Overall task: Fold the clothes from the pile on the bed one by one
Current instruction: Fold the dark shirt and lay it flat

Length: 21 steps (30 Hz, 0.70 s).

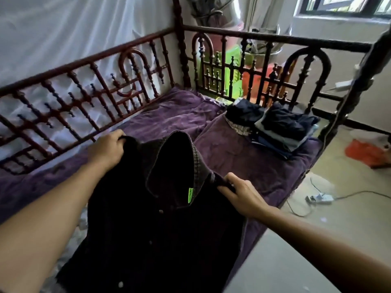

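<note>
Purple bedding spreads across the bed (232,157), with a carved wooden rail (84,81) round the far sides and a stack (281,127) of folded clothes sitting at the far right corner. And you've got a dark shirt (160,229) up in the air, right in front of you, over the near edge of the bed!

Your left hand (105,149) is curled round one shoulder and your right hand (241,193) pinches the other, fingers clamped over the seam. Both hands are grasping cloth, neither one free. The collar (190,149) stands open between them, a bright green label (189,195) showing inside, and the body hangs straight down with its buttons (120,284) catching the light.

It looks like a thick woven fabric, heavier than a tee, I'd say: soft enough to fold, but with some body. The collar holds its own shape, so expect it to fight a flat crease. Nothing slippery or fragile here.

The shoulder seams are the right place to hold it, and you're on them. Next call, to my eye: lay it down on the open purple patch, smooth it flat, then bring the sleeves and sides in.
</note>
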Motion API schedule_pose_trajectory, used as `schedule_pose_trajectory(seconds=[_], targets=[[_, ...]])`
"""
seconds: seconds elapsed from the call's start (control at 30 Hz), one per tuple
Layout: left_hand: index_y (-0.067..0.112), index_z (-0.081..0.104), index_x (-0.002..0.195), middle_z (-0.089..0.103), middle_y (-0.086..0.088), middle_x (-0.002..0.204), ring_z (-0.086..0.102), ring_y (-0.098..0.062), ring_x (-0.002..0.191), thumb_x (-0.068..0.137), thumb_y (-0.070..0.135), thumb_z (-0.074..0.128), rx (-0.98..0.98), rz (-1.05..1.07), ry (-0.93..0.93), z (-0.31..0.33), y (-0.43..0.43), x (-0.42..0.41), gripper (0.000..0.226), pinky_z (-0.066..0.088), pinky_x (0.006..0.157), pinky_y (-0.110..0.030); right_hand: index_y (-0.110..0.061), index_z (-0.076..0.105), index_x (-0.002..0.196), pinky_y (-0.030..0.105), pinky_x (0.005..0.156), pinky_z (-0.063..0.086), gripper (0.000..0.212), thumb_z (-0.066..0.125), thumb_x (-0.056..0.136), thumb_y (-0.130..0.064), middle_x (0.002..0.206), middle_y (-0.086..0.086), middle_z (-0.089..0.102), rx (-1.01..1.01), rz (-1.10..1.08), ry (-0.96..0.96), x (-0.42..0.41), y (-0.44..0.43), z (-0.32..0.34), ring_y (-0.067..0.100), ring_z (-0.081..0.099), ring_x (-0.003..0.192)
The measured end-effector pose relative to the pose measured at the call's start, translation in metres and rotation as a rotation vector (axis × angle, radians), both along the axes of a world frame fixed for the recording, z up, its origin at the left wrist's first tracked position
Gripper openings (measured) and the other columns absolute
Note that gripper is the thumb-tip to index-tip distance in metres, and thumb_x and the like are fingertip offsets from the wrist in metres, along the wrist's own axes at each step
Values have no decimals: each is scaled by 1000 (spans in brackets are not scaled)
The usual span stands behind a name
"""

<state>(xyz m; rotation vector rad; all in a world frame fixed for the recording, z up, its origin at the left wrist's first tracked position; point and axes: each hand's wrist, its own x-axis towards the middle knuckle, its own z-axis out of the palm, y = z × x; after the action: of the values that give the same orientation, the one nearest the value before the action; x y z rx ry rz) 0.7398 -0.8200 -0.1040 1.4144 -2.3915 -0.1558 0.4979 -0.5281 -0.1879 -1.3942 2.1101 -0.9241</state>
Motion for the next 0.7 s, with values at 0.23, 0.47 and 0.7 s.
schedule_pose_trajectory(seconds=[0.23, 0.47, 0.7], targets=[[16, 63, 102, 66, -16, 109, 60, -38, 101, 94, 21, 49, 53, -47, 30, -51, -51, -152, 17, 47, 79, -42, -22, 39, 79, 46, 65, 48, 29, 50, 95, -44, 68, 2, 58, 138, -224, -33, -113, -42, -50, 25, 57, 68], [20, 65, 104, 64, -10, 113, 59, -35, 104, 93, 26, 49, 158, -130, 48, -108, -104, -300, 19, 45, 82, -39, -23, 41, 79, 45, 70, 50, 27, 50, 94, -44, 73, 0, 60, 294, -396, 44, -228, -80, -93, 26, 58, 73], [23, 64, 99, 62, -7, 112, 55, -32, 109, 93, 29, 52, 297, -172, 10, -174, -124, -394, 15, 39, 89, -41, -21, 53, 89, 40, 74, 48, 24, 50, 94, -44, 95, 8, 66, 501, -450, 98, -324, -113, -164, 33, 60, 91]])
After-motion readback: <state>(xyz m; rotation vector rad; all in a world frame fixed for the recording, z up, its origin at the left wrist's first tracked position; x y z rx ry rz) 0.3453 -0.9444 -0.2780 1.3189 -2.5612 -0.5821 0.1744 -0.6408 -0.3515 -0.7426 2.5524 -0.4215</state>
